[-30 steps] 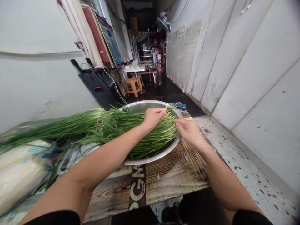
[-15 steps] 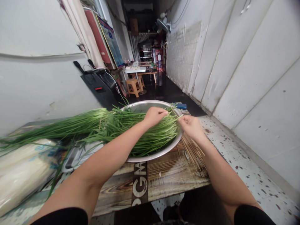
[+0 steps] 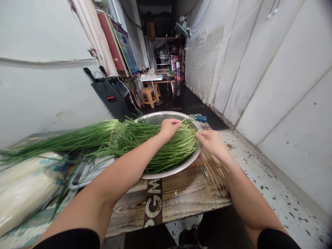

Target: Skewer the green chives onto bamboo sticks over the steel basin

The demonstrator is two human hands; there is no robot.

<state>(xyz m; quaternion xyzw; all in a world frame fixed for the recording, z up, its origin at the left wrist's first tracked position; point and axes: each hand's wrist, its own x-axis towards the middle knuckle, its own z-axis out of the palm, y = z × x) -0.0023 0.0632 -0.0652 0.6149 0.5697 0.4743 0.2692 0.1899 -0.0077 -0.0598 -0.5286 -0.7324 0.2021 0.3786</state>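
A wide metal basin point(image 3: 158, 118) on a wood-patterned table point(image 3: 181, 193) holds a long sheaf of green chives point(image 3: 145, 145) that spills out to the left. My left hand point(image 3: 169, 127) rests on the chive tips near the basin's far rim, fingers curled round a few stalks. My right hand point(image 3: 211, 141) is at the basin's right rim, pinched on a thin bamboo skewer with chive ends at its tip. A fan of bamboo skewers point(image 3: 214, 171) lies on the table under my right wrist.
A white sack point(image 3: 23, 186) and a flat tray point(image 3: 88, 169) lie at the table's left. A blue object point(image 3: 201, 118) sits behind the basin. White walls stand on both sides; a dark corridor with an orange stool point(image 3: 148, 97) and a black machine point(image 3: 114, 97) runs ahead.
Both hands have stayed at the chive tips with small shifts. My right hand rose to the basin rim, then moved slightly nearer. The view shifted a little.
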